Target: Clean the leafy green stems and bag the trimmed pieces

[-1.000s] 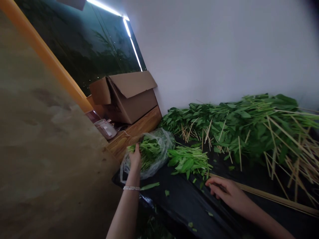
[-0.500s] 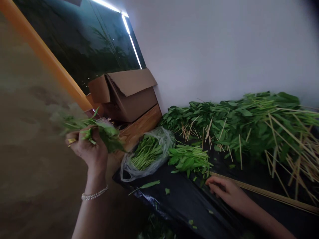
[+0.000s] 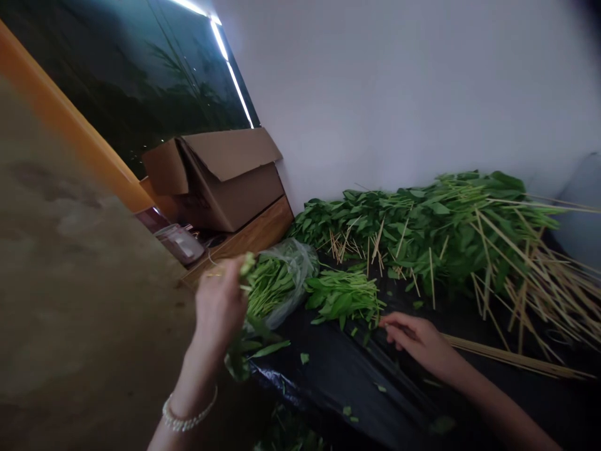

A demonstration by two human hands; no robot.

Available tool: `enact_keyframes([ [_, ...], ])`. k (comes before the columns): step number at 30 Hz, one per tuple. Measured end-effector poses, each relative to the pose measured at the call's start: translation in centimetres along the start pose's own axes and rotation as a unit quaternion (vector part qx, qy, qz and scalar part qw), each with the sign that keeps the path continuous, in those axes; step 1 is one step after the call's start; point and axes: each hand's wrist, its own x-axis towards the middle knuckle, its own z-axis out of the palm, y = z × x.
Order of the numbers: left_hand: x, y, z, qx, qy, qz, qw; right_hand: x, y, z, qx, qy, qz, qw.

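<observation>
My left hand (image 3: 220, 297), with a beaded bracelet at the wrist, is closed around a small bunch of leafy greens (image 3: 246, 266). Its stems show above my fingers, and leaves hang beneath. Beside that hand, a clear plastic bag (image 3: 300, 260) lies open with more greens inside (image 3: 270, 291). My right hand (image 3: 413, 341) has its thumb and fingers drawn together at the stem ends of a loose pile of greens (image 3: 345, 297). What lies between those fingertips is too small to make out. Thin bamboo sticks (image 3: 511, 359) run out from behind this hand.
A long heap of leafy greens with sticks (image 3: 413, 219) lies along the wall. Many stick ends (image 3: 558, 294) jut out at the right. Black plastic sheeting (image 3: 323, 376) covers the surface, with leaf scraps on it. A cardboard box (image 3: 235, 194) stands at the back left.
My left hand has come right and down with its greens, from over the floor to beside the plastic bag. My right hand stays by the loose pile; the view has shifted slightly.
</observation>
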Motion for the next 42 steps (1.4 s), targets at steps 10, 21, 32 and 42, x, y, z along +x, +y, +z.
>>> enact_keyframes([
  [10,-5.8,17.5,6.4,-0.188,-0.272,0.236,0.914,0.8,1.4,-2.4,-0.003,0.152,0.011,0.988],
  [21,-8.4,15.8,7.3,-0.393,-0.195,0.090,0.894,0.4,-0.7,-2.8,0.125,0.192,0.002,0.973],
  [32,-7.3,5.7,11.6,-0.119,-0.290,-0.057,0.948,-1.4,-3.2,-0.1,0.073,-0.069,-0.012,0.995],
  [42,-4.9,4.2,8.9,-0.084,-0.167,-0.129,0.974,-0.9,-2.2,0.4,0.093,-0.056,-0.027,0.994],
])
